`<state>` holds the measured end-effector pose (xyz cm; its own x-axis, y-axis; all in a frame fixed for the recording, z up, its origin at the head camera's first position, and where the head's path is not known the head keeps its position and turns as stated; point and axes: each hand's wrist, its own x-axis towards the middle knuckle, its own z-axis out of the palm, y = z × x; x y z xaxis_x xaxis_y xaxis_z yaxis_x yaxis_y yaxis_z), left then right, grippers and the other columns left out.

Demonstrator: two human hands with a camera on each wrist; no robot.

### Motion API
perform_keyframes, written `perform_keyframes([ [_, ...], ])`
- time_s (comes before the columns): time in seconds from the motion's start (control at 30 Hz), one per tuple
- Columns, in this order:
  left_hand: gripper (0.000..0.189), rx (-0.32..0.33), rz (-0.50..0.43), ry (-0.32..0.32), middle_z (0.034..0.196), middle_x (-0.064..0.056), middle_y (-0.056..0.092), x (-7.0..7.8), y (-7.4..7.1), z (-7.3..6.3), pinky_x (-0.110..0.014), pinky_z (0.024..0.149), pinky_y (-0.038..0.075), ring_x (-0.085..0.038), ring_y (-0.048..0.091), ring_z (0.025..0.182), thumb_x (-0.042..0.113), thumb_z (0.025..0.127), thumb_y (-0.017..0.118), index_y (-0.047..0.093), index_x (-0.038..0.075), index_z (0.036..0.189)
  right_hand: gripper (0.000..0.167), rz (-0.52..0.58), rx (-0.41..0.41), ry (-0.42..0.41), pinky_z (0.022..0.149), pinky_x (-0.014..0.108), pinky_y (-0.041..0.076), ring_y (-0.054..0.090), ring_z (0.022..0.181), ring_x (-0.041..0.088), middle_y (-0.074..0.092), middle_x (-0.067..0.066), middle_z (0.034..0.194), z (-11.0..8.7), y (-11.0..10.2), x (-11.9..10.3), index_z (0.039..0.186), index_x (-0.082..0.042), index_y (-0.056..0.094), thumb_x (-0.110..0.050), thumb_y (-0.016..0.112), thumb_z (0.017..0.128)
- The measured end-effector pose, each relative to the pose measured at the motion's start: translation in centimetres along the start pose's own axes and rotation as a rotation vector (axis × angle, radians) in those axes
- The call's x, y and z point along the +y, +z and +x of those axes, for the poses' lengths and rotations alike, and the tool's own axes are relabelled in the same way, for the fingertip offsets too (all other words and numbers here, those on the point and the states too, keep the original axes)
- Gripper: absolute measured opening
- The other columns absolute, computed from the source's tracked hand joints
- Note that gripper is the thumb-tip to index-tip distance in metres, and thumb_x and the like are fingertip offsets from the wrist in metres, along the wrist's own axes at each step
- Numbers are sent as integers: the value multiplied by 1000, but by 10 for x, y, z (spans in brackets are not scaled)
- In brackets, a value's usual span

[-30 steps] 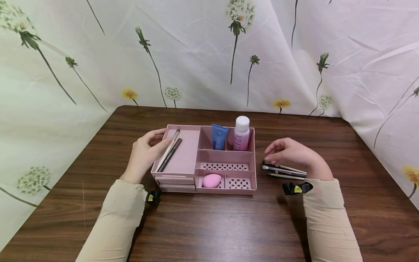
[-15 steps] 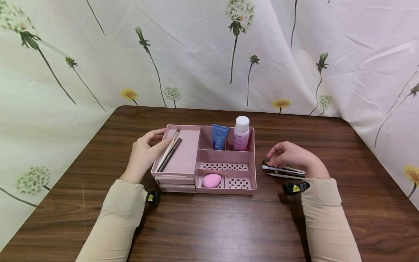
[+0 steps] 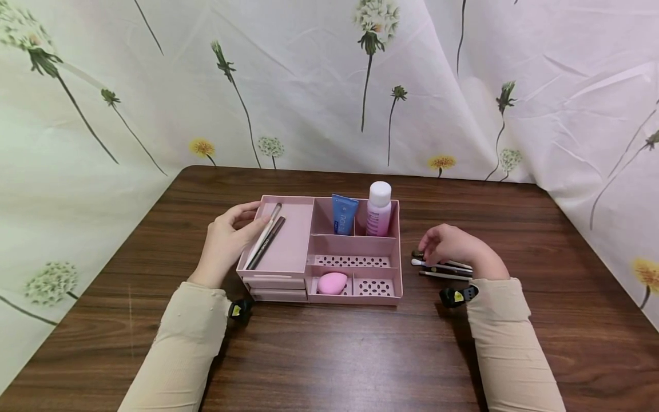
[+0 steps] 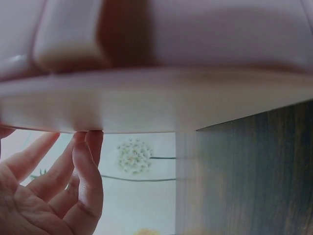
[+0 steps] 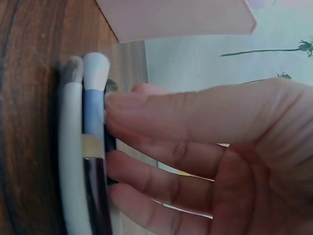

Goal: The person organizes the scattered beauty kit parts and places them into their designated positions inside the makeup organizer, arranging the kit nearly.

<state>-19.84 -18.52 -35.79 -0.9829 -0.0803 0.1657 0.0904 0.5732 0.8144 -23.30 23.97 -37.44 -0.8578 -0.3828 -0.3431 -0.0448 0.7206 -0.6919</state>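
My left hand (image 3: 226, 243) holds the left wall of the pink organizer (image 3: 293, 229), its thumb over the rim; the left wrist view shows fingertips against the outer wall. A light-handled makeup brush (image 3: 255, 250) and a dark pen (image 3: 266, 243) lie slantwise on the organizer's flat top. To the right, my right hand (image 3: 453, 246) is at a group of makeup brushes on the table, thumb and fingers curled at a dark-tipped brush (image 5: 111, 86). Beside it lie a white-tipped brush with a blue ferrule (image 5: 94, 105) and a white-handled brush (image 5: 72, 147). The fingers partly hide the grip.
A blue tube (image 3: 344, 214) and a white-capped pink bottle (image 3: 379, 212) stand in the organizer's back compartments. A pink makeup sponge (image 3: 332, 283) sits in a front one. Two drawers (image 3: 278, 289) are at the lower left. The wooden table (image 3: 329, 355) meets a flowered cloth (image 3: 309, 86).
My right hand has shifted slightly left and lower, its fingers closer in among the brushes. The left hand and the organizer look unmoved.
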Motion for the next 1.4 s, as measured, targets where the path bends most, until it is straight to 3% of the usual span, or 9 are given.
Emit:
perform_keyframes([
  [0.23, 52, 1, -7, -2, 124, -17, 67, 0, 0, 1, -22, 84, 45, -28, 65, 111, 40, 93, 68, 61, 11, 135, 32, -93, 12, -16, 67, 32, 51, 60, 69, 13, 67, 7, 78, 7, 4, 3, 99, 4, 66, 8, 71, 68],
  [0.63, 54, -14, -16, -20, 127, -17, 66, 0, 0, 0, -33, 90, 46, -29, 63, 114, 44, 93, 67, 60, 14, 137, 29, -218, 10, -61, 63, 29, 44, 56, 66, 14, 64, 5, 73, 7, 7, 2, 96, -3, 67, 5, 63, 68],
  [0.87, 54, -12, -10, -16, 126, -17, 66, 0, 0, 1, -33, 90, 45, -29, 63, 113, 44, 93, 67, 60, 13, 136, 26, -205, 15, -106, 67, 30, 47, 61, 63, 13, 64, 5, 73, 7, 6, 4, 95, -2, 68, 3, 64, 70],
  [1.4, 53, -3, -2, -3, 124, -18, 67, -1, 1, 1, -28, 87, 45, -28, 63, 111, 43, 93, 67, 61, 12, 135, 18, -179, 74, -155, 72, 30, 48, 58, 77, 14, 67, 4, 81, 5, 5, 1, 93, -1, 71, 0, 64, 76],
])
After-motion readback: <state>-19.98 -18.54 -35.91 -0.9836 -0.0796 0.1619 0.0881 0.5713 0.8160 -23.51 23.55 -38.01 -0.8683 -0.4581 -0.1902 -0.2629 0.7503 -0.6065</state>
